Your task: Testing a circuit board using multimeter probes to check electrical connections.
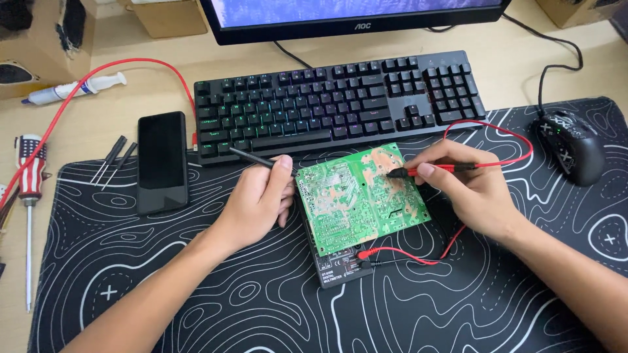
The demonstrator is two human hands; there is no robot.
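Observation:
A green circuit board [356, 199] lies solder side up on top of a black multimeter [340, 269] on the desk mat. My left hand [261, 199] grips a black probe [252, 157] at the board's left edge; the probe tip is hidden by my thumb. My right hand [468, 186] pinches a red probe [425, 170], whose tip touches the upper middle of the board. A red lead [405, 255] runs from the multimeter's socket up towards my right hand.
A black keyboard [340, 98] lies behind the board, below a monitor [353, 16]. A black mouse [570, 145] sits at right. A dark phone [162, 161], thin black tools [112, 159], a screwdriver [29, 196] and a syringe tube [75, 88] lie at left.

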